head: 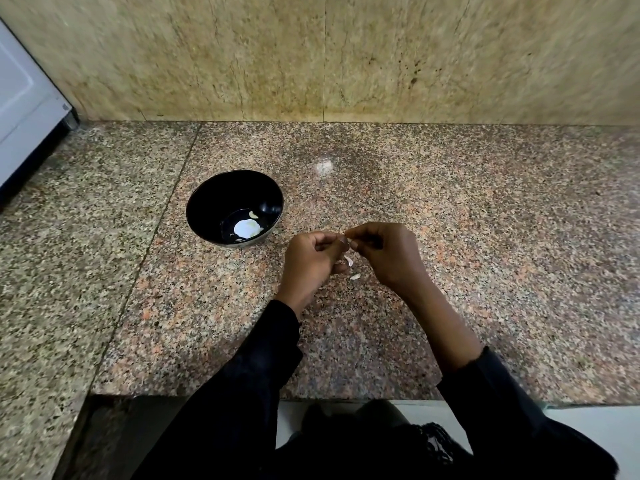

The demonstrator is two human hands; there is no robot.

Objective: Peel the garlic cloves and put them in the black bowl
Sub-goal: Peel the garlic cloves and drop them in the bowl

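Observation:
A black bowl [207, 202] stands on the granite counter [485, 237], left of my hands. A peeled garlic clove [254, 214] lies inside it near a bright reflection. My left hand [313, 261] and my right hand [384, 254] meet fingertip to fingertip just above the counter. Together they pinch a small garlic clove [352, 243], mostly hidden by the fingers. Below the hands, two pale bits [355, 276] of garlic or skin lie on the counter.
A stone backsplash wall [311, 57] rises behind the counter. A white appliance [24, 109] stands at the far left. The counter's front edge [346, 398] runs close to my body, with a lower ledge at the left.

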